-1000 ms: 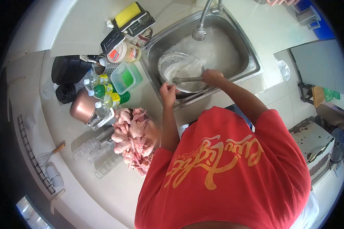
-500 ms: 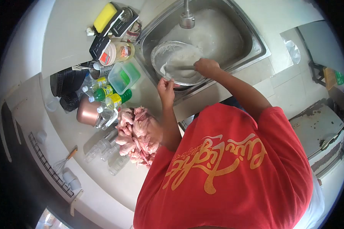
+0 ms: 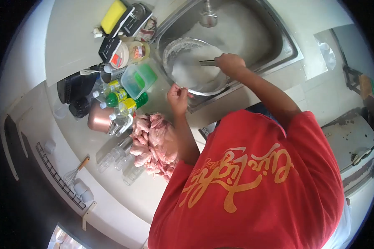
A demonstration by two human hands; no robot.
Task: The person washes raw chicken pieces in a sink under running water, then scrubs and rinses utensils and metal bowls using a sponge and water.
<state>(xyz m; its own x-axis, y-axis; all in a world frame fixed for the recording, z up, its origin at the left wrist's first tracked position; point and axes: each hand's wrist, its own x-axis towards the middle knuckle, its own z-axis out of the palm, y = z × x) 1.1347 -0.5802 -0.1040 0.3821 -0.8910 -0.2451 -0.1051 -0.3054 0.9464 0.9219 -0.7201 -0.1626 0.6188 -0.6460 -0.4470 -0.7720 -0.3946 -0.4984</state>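
A round metal bowl (image 3: 203, 92) of cloudy whitish liquid (image 3: 193, 74) sits in the near left part of the steel sink. My left hand (image 3: 178, 98) is closed, pinching the bowl's near left rim. Over the bowl's right side, my right hand (image 3: 230, 65) is wrapped round a long grey utensil (image 3: 207, 63). Its far end is sunk in the liquid, so its head cannot be made out. A pile of raw chicken pieces (image 3: 153, 143) lies on the counter beside my left forearm.
The sink (image 3: 295, 54) holds more whitish liquid beneath the faucet (image 3: 208, 18). Left of it are plastic bottles (image 3: 118, 97), a clear container (image 3: 133, 83), a jar (image 3: 135, 53) and a sponge (image 3: 113, 16) on a rack. Clear glasses (image 3: 114, 159) lie near the chicken.
The utensil's far end has gone from showing near the bowl's left rim to being under the liquid. My left hand stays on the rim. The whole view has shifted slightly.
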